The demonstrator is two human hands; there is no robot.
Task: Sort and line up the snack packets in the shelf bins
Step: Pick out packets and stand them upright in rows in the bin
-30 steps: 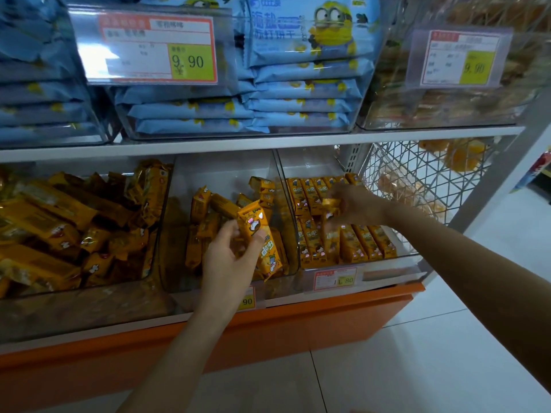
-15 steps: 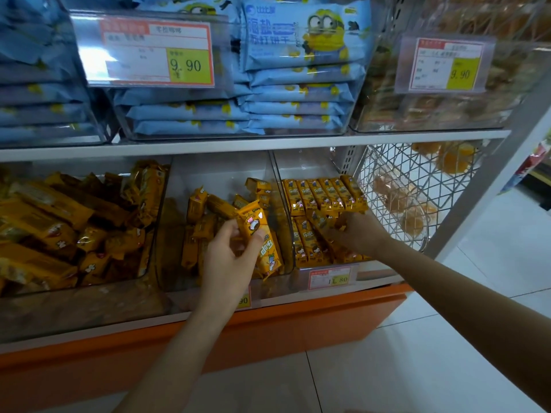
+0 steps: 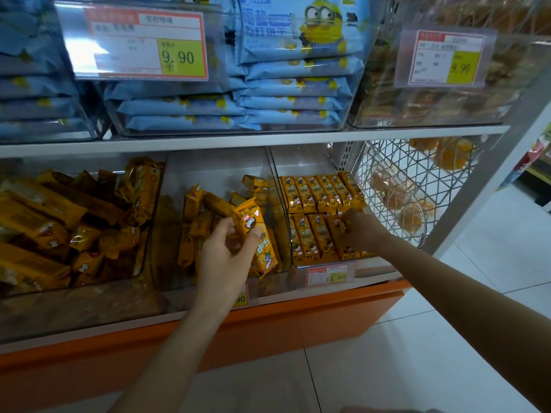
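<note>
A: Where is the packet right now?

B: One yellow packet (image 3: 252, 226) stands a little tilted above the loose pile in the middle bin (image 3: 220, 171). The left hand (image 3: 223, 260) grips it, thumb on one edge and fingers round the other.

A: And the other hand?

B: The right hand (image 3: 360, 231) is down on the front row (image 3: 313, 238) of packets in the right bin (image 3: 301, 162), just below the tidy back row (image 3: 322, 190). Its fingers curl over a packet, but I cannot tell whether they pinch it or only press it.

A: What could go wrong from here?

B: I'd say the front row is the weak spot. A nudge from that hand could skew the packets or push one over its neighbour. The wrapper looks slick, so the held packet might slip back into the pile. I also can't make out whether its print matches the rows, so it might end up in the wrong bin.

A: What else can't you see?

B: The right fingertips are lost against the packets. The left wrist covers part of a price tag (image 3: 243, 298). The goods in the wire basket (image 3: 393, 174) are too blurred to name.
</note>
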